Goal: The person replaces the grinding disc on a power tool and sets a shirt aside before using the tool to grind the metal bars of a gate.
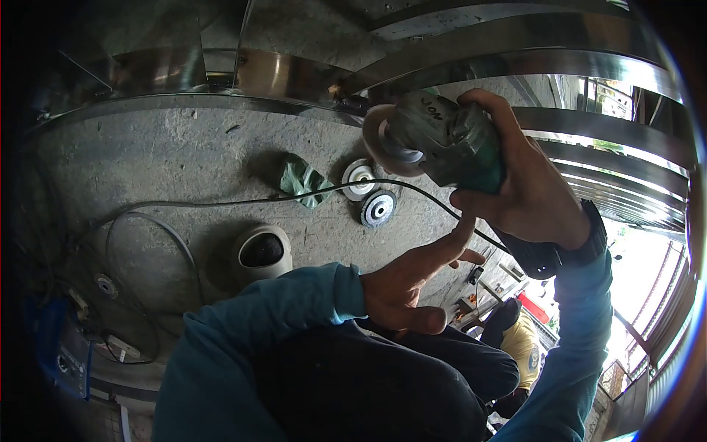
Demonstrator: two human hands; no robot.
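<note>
Head view: dark-clad legs (pixel 346 383) nearest, bent. Left hand (pixel 406 287) released, fingers spread, nothing seen in it; fingertips near the cord (pixel 258 201) and the right thumb, can't tell if touching. Right hand (pixel 534 180) grasping the green power tool (pixel 460 158), looks like an angle grinder, raised above the floor (pixel 177 147) at upper center-right. Its round disc (pixel 377 140) faces the metal frame (pixel 287 77); contact unclear, spin unclear.

Handling, my judgement: one-handed hold is weak against kickback; second hand would steady the body best, fingers well behind the disc. Firm wrist, light even pressure, disc nearly flat to the metal, no digging at edges. Cord passes close under both hands, so it needs slack and a path away from the disc. Loose sleeves want to be clear too.

Farther, on floor: pale disc (pixel 359 179) and dark-rimmed disc (pixel 378 208) side by side, crumpled green item (pixel 303 181) left of them, white rounded container (pixel 278 254) lower left. Beyond, another person in yellow shirt (pixel 521 346), low down; distance from spark path worth checking.
</note>
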